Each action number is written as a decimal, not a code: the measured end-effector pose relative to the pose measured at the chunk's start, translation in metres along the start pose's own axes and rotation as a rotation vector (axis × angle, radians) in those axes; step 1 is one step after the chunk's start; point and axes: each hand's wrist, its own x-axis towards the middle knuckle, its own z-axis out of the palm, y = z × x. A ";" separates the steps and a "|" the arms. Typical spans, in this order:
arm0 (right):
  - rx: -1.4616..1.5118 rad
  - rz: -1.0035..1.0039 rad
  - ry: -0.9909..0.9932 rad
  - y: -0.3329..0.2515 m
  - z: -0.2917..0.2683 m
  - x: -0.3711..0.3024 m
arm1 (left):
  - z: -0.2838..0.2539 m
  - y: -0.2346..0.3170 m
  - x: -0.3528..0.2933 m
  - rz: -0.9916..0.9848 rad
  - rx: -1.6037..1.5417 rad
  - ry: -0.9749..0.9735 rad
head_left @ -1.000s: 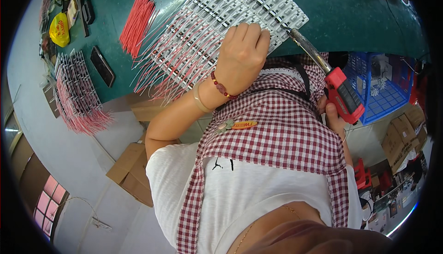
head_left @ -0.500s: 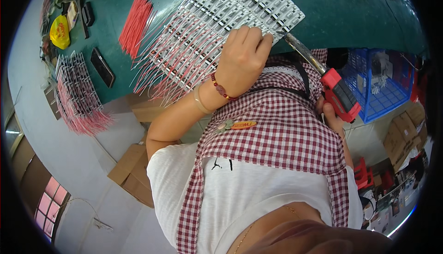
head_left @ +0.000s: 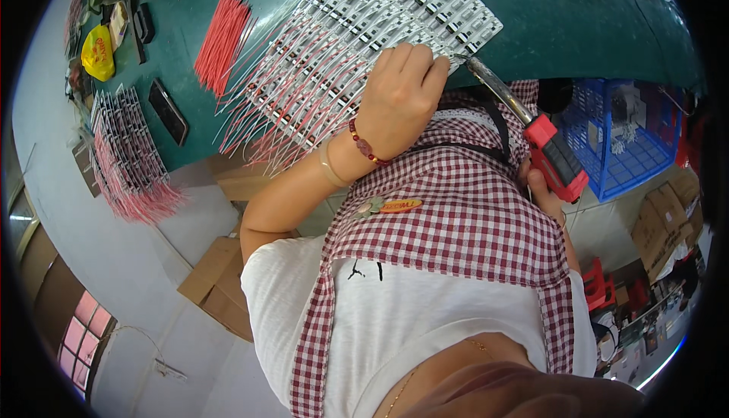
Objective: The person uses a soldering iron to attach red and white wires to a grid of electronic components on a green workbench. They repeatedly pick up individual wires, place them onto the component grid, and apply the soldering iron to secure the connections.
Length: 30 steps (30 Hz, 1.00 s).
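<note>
While the right hand (head_left: 544, 192) wraps firmly around the handle of a soldering iron (head_left: 558, 161), its shaft slants forward and left, the tip just beside the left hand (head_left: 402, 88), which is nearer the circuit boards (head_left: 364, 38). Those lie under and beyond the left's curled fingers, whose pinch is hidden, on the green table (head_left: 562, 31).
</note>
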 end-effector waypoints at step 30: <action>0.541 -0.028 0.114 -0.051 0.016 0.028 | -0.017 0.002 0.003 -0.024 0.135 -0.006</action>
